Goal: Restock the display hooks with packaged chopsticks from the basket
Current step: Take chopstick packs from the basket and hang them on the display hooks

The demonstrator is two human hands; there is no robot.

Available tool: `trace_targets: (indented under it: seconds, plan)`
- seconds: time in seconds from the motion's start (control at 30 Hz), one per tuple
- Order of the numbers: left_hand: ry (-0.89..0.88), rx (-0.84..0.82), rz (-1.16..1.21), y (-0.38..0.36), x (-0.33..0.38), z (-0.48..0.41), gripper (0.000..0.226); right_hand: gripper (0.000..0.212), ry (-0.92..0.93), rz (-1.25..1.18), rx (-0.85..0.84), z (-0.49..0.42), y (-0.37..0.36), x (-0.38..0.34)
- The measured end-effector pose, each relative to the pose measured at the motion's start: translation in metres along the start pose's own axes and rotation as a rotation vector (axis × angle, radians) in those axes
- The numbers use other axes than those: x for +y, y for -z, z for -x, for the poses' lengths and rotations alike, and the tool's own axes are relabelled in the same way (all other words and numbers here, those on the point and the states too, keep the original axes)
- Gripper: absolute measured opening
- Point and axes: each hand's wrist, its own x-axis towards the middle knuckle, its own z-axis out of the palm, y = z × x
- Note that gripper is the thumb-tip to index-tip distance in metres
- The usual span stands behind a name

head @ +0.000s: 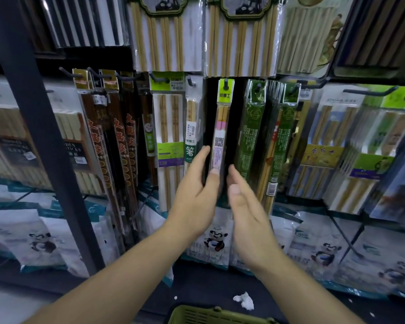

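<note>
Head view, L to R: a dark post [33, 136] is seen at far left, then dark-wood packs [117, 141] w/ red characters hung on pegs, then bamboo packs [167, 136] w/ lime headers.

Next, the left hand [194, 202] is raised w/ fingers straight; nothing is gripped, and its thumb tip is seen at, prob. touching, the btm end of the narrow pack [220, 139]. That pack, lime header and QR label, is hung upright on the hook [226, 83] at ctr, against a dark gap. Low in frame, only the rim of the green basket [220, 316] is shown; its contents are cut off. A white paper scrap [244, 300] is seen on the floor just beside it.

The right hand [246, 206] is held just R of the pack's lower end, fingers released, nothing grasped. Further R, green packs [249, 132] are hung close together, w/ panda bags [323, 251] on the row below.

Progress, as judged: this one pack can be counted as hung, since it is carried by the peg and not by either hand. The hook appears thinly stocked vs. its neighbours, so more is prob. wanted. What is left in the basket cannot be told.
</note>
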Motion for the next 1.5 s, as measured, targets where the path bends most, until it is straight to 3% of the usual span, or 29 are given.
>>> trace_targets:
  seconds: [0.13,0.2,0.27,0.37,0.47,0.7,0.93,1.0,1.1,1.2,1.3,1.37,1.43,1.5]
  plan:
    - [-0.192,0.097,-0.074,-0.02,0.016,0.016,0.046,0.025,0.126,0.079,0.316,0.011,0.035,-0.006]
    - [-0.138,-0.01,-0.041,-0.043,0.025,0.019,0.045,0.019,0.134,0.08,0.449,0.005,0.054,-0.005]
    - [-0.031,-0.154,-0.027,-0.066,0.035,0.02,0.052,0.024,0.084,0.063,0.48,-0.006,0.067,-0.004]
    - [0.138,-0.242,0.041,-0.087,0.04,0.016,0.059,0.034,-0.066,0.011,0.357,-0.02,0.079,0.0]
    - [0.231,-0.214,0.057,-0.096,0.035,0.012,0.064,0.047,-0.171,-0.085,0.235,-0.027,0.08,0.002]
    - [0.372,-0.169,0.276,-0.103,0.025,0.01,0.082,0.052,-0.196,-0.12,0.146,-0.028,0.067,0.009]
    - [0.297,-0.19,0.214,-0.087,0.025,0.014,0.058,0.071,-0.14,-0.045,0.148,-0.023,0.074,0.009]
    - [0.235,-0.217,0.174,-0.076,0.026,0.022,0.056,0.063,-0.1,0.059,0.182,-0.014,0.08,0.007]
    - [0.134,-0.219,0.141,-0.056,0.03,0.037,0.045,0.035,0.008,0.221,0.322,0.002,0.084,-0.001]
    - [0.033,-0.119,0.073,-0.031,0.034,0.044,0.028,0.022,0.123,0.305,0.387,0.017,0.072,-0.016]
    - [-0.04,0.073,0.002,-0.002,0.027,0.028,0.016,0.021,0.141,0.309,0.242,0.023,0.046,-0.027]
    - [-0.034,0.188,-0.057,0.018,0.02,0.008,0.013,0.035,0.098,0.263,0.079,0.018,0.026,-0.029]
    - [0.011,0.241,-0.072,0.032,0.015,-0.013,0.019,0.051,0.042,0.206,-0.056,0.005,0.007,-0.028]
    - [0.065,0.226,-0.071,0.04,0.01,-0.033,0.031,0.054,-0.035,0.128,-0.136,-0.015,-0.013,-0.026]
